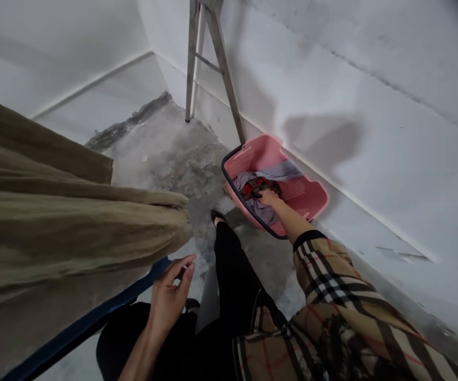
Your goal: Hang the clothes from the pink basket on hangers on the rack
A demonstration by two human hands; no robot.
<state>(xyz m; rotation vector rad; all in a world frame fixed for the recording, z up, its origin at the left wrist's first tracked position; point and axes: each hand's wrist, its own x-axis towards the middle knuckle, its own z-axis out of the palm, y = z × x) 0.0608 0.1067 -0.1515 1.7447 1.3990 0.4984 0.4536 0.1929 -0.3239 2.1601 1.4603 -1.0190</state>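
Observation:
My right hand (pixel 269 198) reaches down into a pink laundry basket (pixel 312 198) on the floor by the wall. Its fingers are closed on a red and dark patterned cloth (pixel 254 187) that lies on grey-lilac clothes (pixel 266 212) in the basket. My right sleeve is a tan check pattern. My left hand (pixel 171 293) hovers near my black trouser leg, fingers loosely apart and holding nothing. It is beside olive-brown fabric (pixel 73 233) draped at the left.
A blue bar (pixel 93 317) runs under the draped olive fabric. A metal ladder (pixel 208 63) stands in the corner against the white wall. The floor is stained grey concrete. My black shoe (pixel 216 216) stands just left of the basket.

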